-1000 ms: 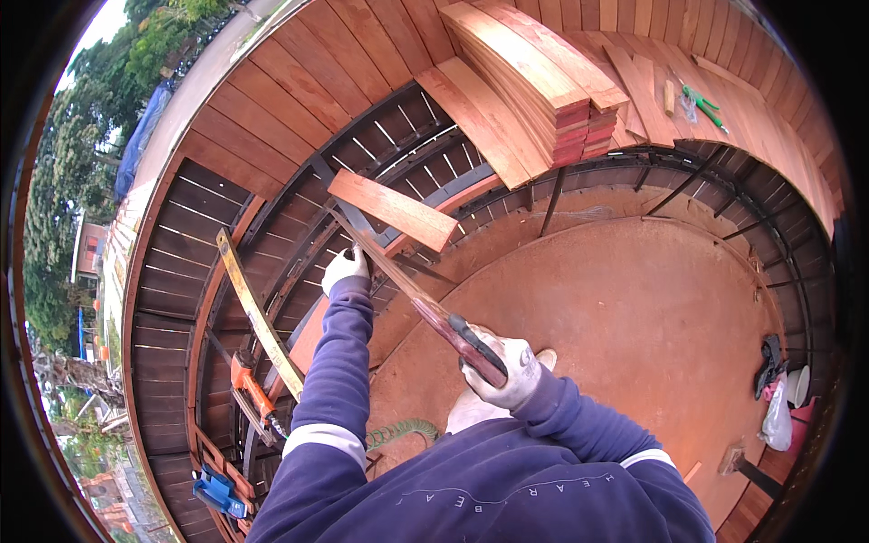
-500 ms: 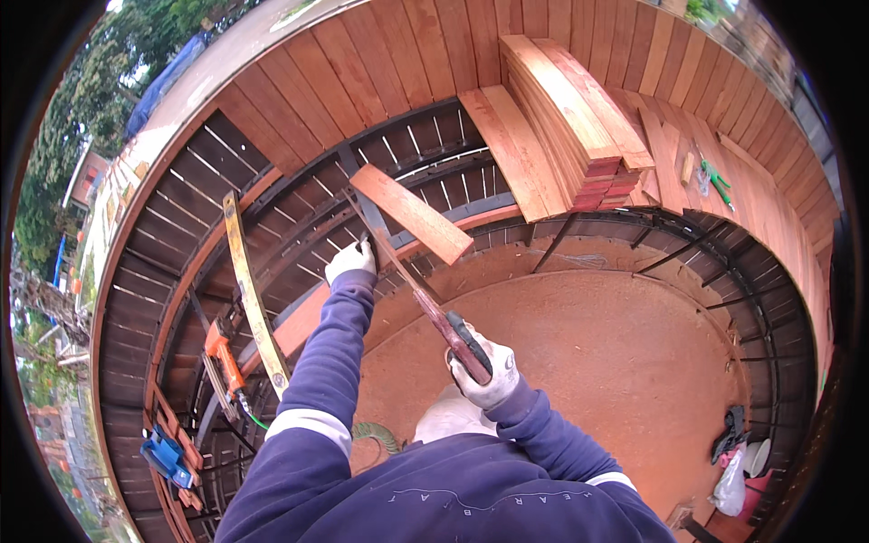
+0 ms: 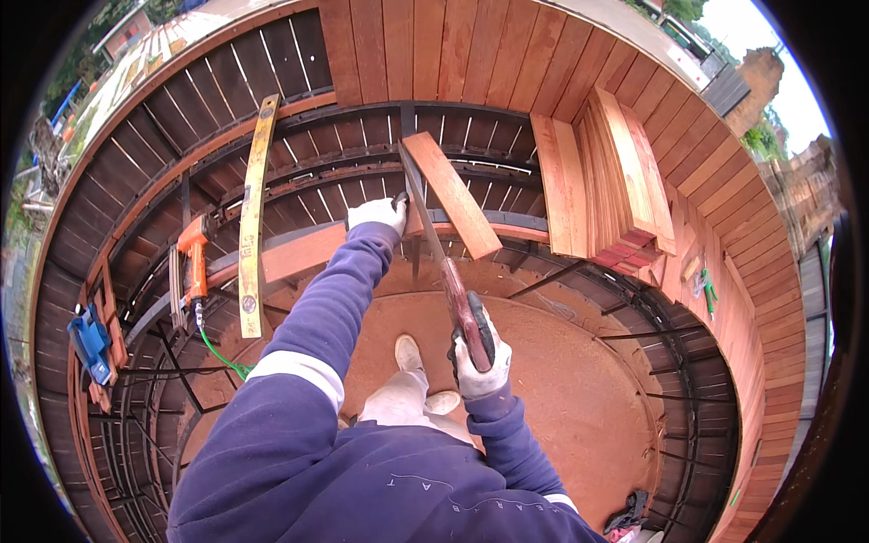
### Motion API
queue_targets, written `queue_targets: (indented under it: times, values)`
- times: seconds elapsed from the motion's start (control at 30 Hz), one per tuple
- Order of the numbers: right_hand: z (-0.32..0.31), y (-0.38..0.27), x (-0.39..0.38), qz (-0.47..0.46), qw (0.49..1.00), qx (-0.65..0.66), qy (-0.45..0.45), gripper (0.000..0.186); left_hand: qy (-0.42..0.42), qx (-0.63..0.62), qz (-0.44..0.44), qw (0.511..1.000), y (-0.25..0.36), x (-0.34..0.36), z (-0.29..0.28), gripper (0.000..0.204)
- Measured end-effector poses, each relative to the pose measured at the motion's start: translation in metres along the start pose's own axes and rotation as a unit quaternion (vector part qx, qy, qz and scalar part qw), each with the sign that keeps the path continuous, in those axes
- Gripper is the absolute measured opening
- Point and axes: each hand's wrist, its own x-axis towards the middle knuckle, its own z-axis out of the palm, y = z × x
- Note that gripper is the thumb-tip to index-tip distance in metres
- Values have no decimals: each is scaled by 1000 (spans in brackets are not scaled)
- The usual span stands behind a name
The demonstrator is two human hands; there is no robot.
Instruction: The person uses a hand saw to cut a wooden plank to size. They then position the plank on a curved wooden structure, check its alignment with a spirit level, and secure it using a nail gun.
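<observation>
My right hand (image 3: 480, 357) grips the reddish-brown handle (image 3: 469, 330) of a handsaw, whose long blade (image 3: 427, 226) points away from me over a curved reddish wooden rail (image 3: 303, 244). My left hand (image 3: 378, 214), in a pale glove, is closed on that rail just left of the blade, with its fingertips partly hidden. A short loose plank (image 3: 451, 192) lies at a slant on the dark metal framing, beside the blade's right side. Farther left, a long yellow level (image 3: 255, 213) lies across the framing and rail.
An orange nail gun (image 3: 193, 258) with a green hose and a blue tool (image 3: 91, 342) rest on the left framing. Stacked boards (image 3: 615, 190) and green-handled pliers (image 3: 710, 291) lie right. Below is a reddish circular floor (image 3: 552, 380); a curved slatted wall (image 3: 489, 50) surrounds it.
My view has swung round, shifting the framing and stack in the picture. The saw now points more straight ahead. Both hands keep their grips, my left on the rail and my right on the handle.
</observation>
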Motion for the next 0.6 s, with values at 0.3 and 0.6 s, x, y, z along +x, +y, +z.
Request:
queue_targets:
  times: [0.3, 0.6]
  values:
    - [-21, -10, -25, 44, 998, 49, 5, 60, 10, 20, 16, 1000, 1, -1, 6, 51]
    - [-26, -16, -38, 47, 998, 25, -20, 63, 21, 4, 12, 1000, -8, 0, 12, 53]
